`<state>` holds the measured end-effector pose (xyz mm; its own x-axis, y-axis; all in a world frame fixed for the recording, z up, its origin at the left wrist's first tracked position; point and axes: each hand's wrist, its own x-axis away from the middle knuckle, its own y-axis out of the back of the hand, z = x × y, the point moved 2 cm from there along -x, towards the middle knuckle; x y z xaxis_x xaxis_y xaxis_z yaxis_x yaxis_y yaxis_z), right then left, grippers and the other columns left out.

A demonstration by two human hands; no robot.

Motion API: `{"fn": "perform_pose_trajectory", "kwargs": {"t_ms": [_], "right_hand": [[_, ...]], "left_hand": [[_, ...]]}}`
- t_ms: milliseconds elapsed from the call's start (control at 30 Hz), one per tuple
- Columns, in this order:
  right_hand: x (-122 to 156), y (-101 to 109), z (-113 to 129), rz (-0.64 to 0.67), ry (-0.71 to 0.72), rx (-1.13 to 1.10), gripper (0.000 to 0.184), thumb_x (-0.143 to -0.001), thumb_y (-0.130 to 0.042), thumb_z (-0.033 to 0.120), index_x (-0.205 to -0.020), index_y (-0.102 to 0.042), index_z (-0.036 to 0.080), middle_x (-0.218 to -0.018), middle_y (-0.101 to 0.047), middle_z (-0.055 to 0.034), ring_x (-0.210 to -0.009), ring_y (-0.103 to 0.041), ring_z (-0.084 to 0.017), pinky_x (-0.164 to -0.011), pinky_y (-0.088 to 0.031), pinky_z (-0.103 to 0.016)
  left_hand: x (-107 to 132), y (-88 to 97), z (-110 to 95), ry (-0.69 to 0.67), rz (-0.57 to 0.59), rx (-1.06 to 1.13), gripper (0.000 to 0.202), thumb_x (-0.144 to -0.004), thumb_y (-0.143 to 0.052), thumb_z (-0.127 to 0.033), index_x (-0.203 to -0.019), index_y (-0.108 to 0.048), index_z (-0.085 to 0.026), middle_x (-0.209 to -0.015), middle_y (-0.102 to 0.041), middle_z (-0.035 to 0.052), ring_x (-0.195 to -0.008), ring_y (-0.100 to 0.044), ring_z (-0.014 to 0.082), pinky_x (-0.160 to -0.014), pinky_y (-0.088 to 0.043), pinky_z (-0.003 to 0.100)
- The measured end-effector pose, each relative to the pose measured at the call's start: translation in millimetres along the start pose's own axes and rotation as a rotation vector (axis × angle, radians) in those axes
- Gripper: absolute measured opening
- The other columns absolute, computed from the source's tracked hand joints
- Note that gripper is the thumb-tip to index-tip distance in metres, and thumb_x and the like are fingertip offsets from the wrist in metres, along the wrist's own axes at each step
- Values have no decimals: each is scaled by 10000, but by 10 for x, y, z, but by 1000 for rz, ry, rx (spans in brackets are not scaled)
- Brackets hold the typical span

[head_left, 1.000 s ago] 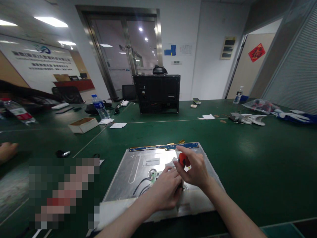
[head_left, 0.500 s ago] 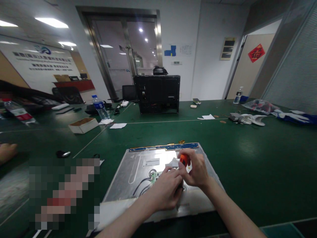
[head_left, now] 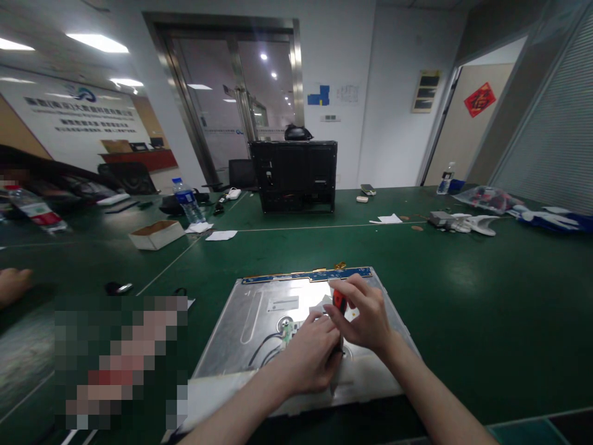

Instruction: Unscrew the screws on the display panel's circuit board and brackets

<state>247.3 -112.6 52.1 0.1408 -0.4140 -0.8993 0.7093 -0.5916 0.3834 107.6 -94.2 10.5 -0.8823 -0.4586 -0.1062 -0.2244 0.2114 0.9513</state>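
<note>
A silvery metal display panel [head_left: 259, 309] lies flat on the green table, with a blue circuit strip [head_left: 296, 277] along its far edge. My right hand [head_left: 365, 309] loosely holds an upright screwdriver by its red and black handle [head_left: 340, 300], thumb and fingers partly spread around it. Against the lower end of the screwdriver rests my left hand [head_left: 315, 349], its fingers curled and closed; what they grip is hidden. Just left of those fingers, a small green circuit board [head_left: 290, 330] with dark cables [head_left: 264, 343] shows on the panel. The screwdriver tip is covered by my hands.
A black monitor-like casing [head_left: 296, 176] stands at the back of the table. To the left are a small open box [head_left: 156, 235], a water bottle [head_left: 188, 201] and another person's hand [head_left: 13, 285]. White and grey parts [head_left: 461, 222] lie at the right back.
The fingers of my right hand have loosened and spread around the screwdriver handle, which has tilted slightly left. My left hand stays almost in place.
</note>
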Motion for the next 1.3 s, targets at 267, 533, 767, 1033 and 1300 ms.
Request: {"fn": "perform_pose_trajectory", "kwargs": {"t_ms": [267,533,767,1033,1300], "right_hand": [[-8,28,9,12,1,-29,343,-877,-487,182,-1213,-553,182,-794,-616,-23,-592,-559,-143,-530,-447,-251],[-13,22,5,15,17,-34,210,-894,-563,269,-1088,-524,201,-706,-568,12,-561,-528,-138,-501,-403,-234],[3,-4,-11,-8,3,5,187,-916,-602,275,-1085,-561,207,-766,-576,-2,-570,-535,-119,-482,-420,-212],[-22,36,12,-4,0,-10,316,-889,-550,220,-1204,-572,201,-844,-617,-41,-629,-593,-144,-508,-487,-239],[-11,34,6,9,15,-54,271,-866,-508,203,-1134,-542,183,-726,-609,-10,-567,-565,-145,-487,-436,-238]], "left_hand": [[-6,-31,28,-10,12,-10,157,-810,-570,-171,-957,-621,-191,-1066,-693,88,-1078,-597,292,-1024,-390,466],[-7,5,1,-24,-3,1,199,-820,-558,-152,-1007,-613,-190,-1119,-688,85,-1058,-606,278,-1016,-401,450],[0,-24,24,-9,-15,31,186,-795,-575,-148,-969,-626,-190,-1108,-695,81,-1071,-603,287,-1028,-389,481],[-3,-41,27,-24,-12,19,215,-815,-563,-163,-1018,-630,-186,-1124,-694,85,-1088,-604,287,-1031,-387,477],[-12,-30,22,-34,1,-8,189,-832,-546,-168,-1005,-616,-194,-1083,-696,86,-1067,-607,277,-1022,-389,462]]}}
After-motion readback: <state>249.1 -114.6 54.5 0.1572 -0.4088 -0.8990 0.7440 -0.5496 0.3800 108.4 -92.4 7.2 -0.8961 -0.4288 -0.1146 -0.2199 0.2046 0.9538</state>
